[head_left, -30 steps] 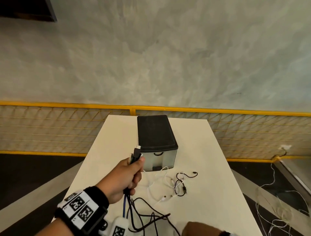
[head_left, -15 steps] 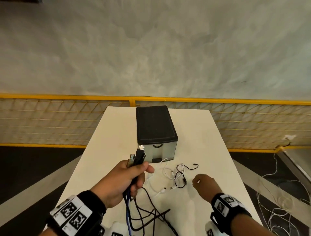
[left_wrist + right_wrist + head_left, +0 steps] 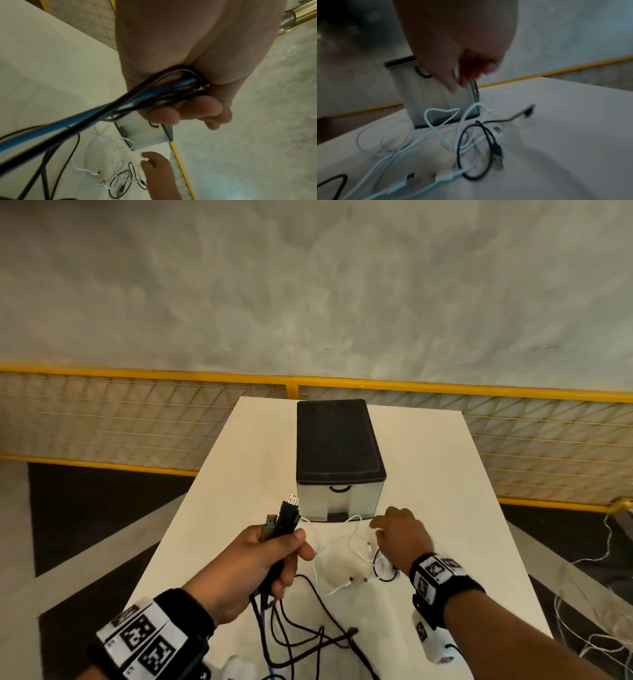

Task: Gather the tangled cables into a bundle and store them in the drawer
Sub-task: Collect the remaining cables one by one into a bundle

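Your left hand (image 3: 253, 566) is clamped round the dark cables (image 3: 274, 583), plugs sticking up. Your right hand (image 3: 399, 534), fingers loosely curled and holding nothing, hovers over the white cables (image 3: 346, 546) just in front of the drawer unit (image 3: 337, 460) on the worktop (image 3: 445, 474). Scoop the whole loose tangle, not one strand, before opening the closed drawer.

Loose cables (image 3: 356, 556) before shut drawer (image 3: 337, 501)
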A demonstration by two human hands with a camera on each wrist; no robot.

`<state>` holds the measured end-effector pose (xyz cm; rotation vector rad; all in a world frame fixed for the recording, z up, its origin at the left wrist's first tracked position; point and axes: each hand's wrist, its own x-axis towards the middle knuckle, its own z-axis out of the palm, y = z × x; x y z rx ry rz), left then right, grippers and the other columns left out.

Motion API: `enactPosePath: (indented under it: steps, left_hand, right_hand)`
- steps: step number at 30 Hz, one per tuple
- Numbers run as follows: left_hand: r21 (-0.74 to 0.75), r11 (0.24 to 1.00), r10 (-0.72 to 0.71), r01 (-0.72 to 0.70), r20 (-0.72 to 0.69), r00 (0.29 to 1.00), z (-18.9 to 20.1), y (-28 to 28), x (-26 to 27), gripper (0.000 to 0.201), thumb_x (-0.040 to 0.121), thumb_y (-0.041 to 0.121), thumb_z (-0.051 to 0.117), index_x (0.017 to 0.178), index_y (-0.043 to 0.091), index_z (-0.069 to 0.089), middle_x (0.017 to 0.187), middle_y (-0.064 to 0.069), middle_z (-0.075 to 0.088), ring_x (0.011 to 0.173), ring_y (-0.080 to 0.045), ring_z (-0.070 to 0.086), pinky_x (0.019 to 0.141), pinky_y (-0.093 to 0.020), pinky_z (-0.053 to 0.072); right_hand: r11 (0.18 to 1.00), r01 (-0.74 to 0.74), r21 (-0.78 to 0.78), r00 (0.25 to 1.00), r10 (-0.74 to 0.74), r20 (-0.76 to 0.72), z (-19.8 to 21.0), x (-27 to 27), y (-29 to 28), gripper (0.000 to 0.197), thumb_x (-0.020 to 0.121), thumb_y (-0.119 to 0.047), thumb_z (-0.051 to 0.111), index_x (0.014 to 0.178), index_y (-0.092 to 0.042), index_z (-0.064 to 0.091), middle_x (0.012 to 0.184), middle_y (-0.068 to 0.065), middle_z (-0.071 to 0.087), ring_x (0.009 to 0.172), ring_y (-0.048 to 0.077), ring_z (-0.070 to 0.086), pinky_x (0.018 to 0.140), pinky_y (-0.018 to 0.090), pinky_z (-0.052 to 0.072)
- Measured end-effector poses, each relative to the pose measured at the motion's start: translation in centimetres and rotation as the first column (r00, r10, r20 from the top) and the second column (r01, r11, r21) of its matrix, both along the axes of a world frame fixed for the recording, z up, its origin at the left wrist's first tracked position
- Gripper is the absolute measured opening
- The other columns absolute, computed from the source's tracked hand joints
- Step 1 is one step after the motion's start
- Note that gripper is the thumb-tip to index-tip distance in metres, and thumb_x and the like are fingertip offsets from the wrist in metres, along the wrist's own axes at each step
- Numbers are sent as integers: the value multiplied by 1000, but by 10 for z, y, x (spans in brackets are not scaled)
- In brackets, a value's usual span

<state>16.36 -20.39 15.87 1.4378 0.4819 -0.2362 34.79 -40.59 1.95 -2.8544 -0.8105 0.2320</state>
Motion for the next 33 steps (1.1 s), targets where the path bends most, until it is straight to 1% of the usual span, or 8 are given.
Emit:
enactPosePath:
  steps: [3,6,13,16,19,23,30,33]
  left_hand:
    - [5,1000,-11,11,-9,1000,-3,-4,4,32,97,30,54,83,8,73,53,-5,52,46,-17,42,50,-28,39]
    - [19,1000,-20,20,-12,1000,-4,-6,8,33,98,31,53,87,6,71,56,-4,54,48,-17,44,50,-26,41]
    - [-17,1000,21,-22,-5,1000,-10,-8,20,31,98,30,53,89,6,71,60,-5,57,48,-15,48,51,-28,43]
    - [-61,998,31,-32,-20,999,-11,-16,31,31,98,31,54,92,7,72,65,-4,61,52,-14,53,53,-29,48]
    - [-112,993,17,-19,-22,1000,-10,-27,43,30,98,31,54,94,6,70,72,-6,64,58,-16,60,56,-30,51]
    - [-145,989,8,-15,-51,999,-12,-42,56,30,98,32,55,97,6,69,81,-8,67,69,-19,67,60,-31,55]
    - [-151,988,-5,-22,-173,985,-8,-62,61,36,90,50,59,103,18,72,98,-2,76,104,-22,71,70,-31,52]
    - [-167,986,-20,-9,-172,985,0,-66,58,40,92,53,55,107,20,71,94,2,74,95,-16,71,61,-25,45]
  right_hand:
    - [900,-142,-412,990,125,-69,1,2,15,34,92,-20,46,122,-26,61,126,4,51,121,28,46,95,39,43]
    - [847,-173,-502,985,150,-86,-9,-2,14,31,94,-18,45,121,-20,60,127,5,54,122,29,49,95,41,43]
    - [976,155,153,966,-117,-231,2,-4,-21,22,84,-12,53,87,-27,69,98,-7,70,91,15,64,76,24,47]
    - [820,355,449,892,-153,-425,17,-20,-31,23,82,-6,63,75,-26,73,83,-12,73,79,3,64,68,11,44]
    - [559,507,657,832,-118,-542,34,-40,-33,17,80,-1,70,71,-14,73,70,-6,72,70,12,61,67,23,45]
    - [489,387,782,906,-47,-420,55,-64,-24,22,79,2,71,73,-16,60,72,4,65,66,12,57,65,26,46]
    - [541,68,838,992,55,-117,86,-84,-13,39,79,-1,70,82,-40,68,83,-15,70,83,7,67,76,14,49]
    - [558,-113,822,993,78,84,92,-88,-14,30,76,-13,65,81,-43,64,90,-22,67,87,4,66,77,14,48]
